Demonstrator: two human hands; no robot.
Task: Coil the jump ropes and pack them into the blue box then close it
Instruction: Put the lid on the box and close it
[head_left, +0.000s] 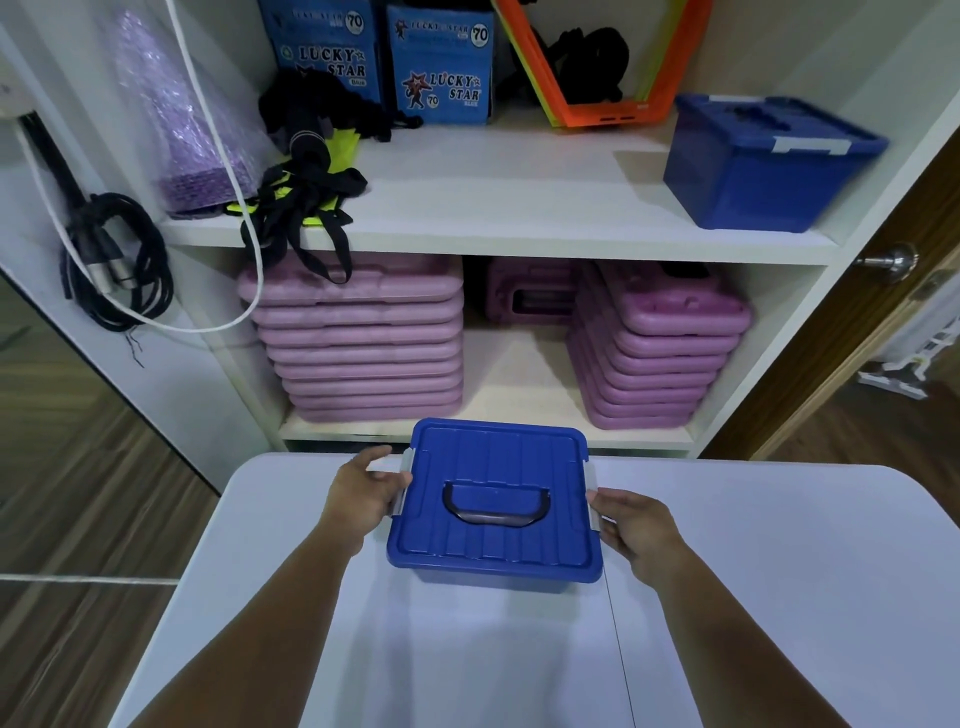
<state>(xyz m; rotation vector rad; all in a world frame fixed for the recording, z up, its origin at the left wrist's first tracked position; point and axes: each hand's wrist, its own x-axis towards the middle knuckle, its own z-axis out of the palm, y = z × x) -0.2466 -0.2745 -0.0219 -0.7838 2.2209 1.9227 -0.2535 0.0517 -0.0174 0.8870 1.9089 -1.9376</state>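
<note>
Between both palms sits blue box (493, 506) on white table (779, 597), lid on. Left hand (366, 493) presses left clip (404, 480); right hand (631, 525) clasps right clip (595, 506). Risk: uneven squeeze leaves one latch unseated, lid pops. Ropes unseen, presumably inside.

White table (779, 597) in front of shelf unit (498, 241). Upper shelf: second blue bin (753, 171), two Lucky Star boxes (441, 67), orange frame (597, 111), black straps (306, 208). Lower shelf: pink tray stacks (363, 338). Black cable (119, 275) hanging left.
</note>
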